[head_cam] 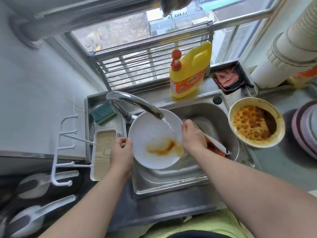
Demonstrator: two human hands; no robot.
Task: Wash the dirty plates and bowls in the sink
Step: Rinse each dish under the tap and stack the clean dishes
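White plate w/ an orange-brown sauce smear is held tilted over the steel sink, right under the tap; water runs from the spout onto the plate's upper right part. Left hand grips the plate's left rim, fingers curled round the edge. Right hand grips the right rim, fingers curled over it. Behind the right hand, down in the basin, lies a white-handled utensil on sth orange, partly hidden. Dirty bowl w/ orange-brown residue sits on the table at the sink's right edge, next to stacked plates. Yellow detergent bottle stands at the sink's back edge, green sponge at its back left corner.
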